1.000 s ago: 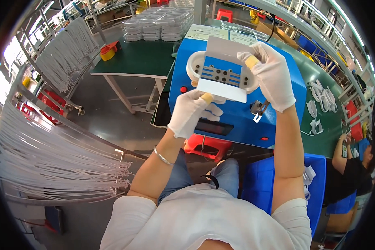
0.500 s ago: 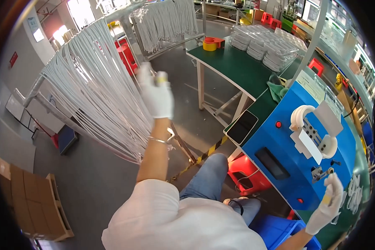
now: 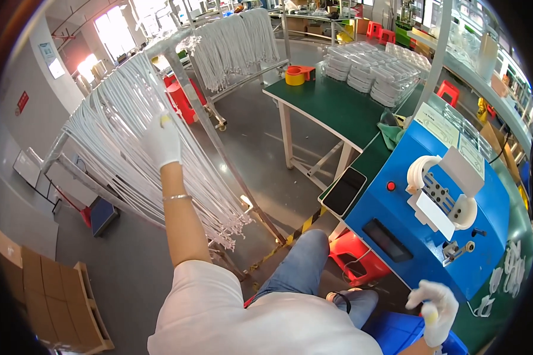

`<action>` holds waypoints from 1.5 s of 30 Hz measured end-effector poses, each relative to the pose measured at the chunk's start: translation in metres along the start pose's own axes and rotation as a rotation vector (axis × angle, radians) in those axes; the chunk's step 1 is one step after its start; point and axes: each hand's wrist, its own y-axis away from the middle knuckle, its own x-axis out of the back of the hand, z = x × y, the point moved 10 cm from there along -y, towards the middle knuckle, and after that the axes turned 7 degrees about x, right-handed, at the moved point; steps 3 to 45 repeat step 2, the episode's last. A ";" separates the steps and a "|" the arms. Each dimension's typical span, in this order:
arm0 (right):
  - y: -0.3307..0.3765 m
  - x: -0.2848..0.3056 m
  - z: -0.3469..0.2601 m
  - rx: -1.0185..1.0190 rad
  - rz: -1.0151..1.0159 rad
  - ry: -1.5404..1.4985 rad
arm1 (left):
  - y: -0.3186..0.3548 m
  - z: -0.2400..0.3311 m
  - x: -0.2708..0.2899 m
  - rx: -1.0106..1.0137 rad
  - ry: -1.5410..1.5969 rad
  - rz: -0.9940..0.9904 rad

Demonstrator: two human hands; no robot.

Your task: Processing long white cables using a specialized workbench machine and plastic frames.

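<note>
My left hand, in a white glove, is stretched out to the hanging white cables. Its back faces me, and its fingers blend into the pale strands, so their grip cannot be made out. The cables drape in a dense bundle over a metal rack. My right hand, gloved too, is loosely curled with thumb and fingers apart and nothing between them. It hovers over a blue bin, near the front edge of a blue machine that carries a white round fixture.
A phone lies on the green table, with yellow tape and stacked clear trays farther back. White coiled cables lie right of the machine. A red stool stands below. Cartons sit on a pallet at left.
My left hand has moved left, from the rack's post to the cables. My right hand has come down and left, away from the machine's small metal fitting, its fingers curling more.
</note>
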 end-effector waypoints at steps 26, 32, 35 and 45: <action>0.004 -0.023 0.003 -0.058 -0.288 -0.375 | 0.004 -0.008 -0.014 0.274 0.364 -0.315; 0.004 -0.023 0.003 -0.058 -0.288 -0.375 | 0.004 -0.008 -0.014 0.274 0.364 -0.315; 0.004 -0.023 0.003 -0.058 -0.288 -0.375 | 0.004 -0.008 -0.014 0.274 0.364 -0.315; 0.004 -0.023 0.003 -0.058 -0.288 -0.375 | 0.004 -0.008 -0.014 0.274 0.364 -0.315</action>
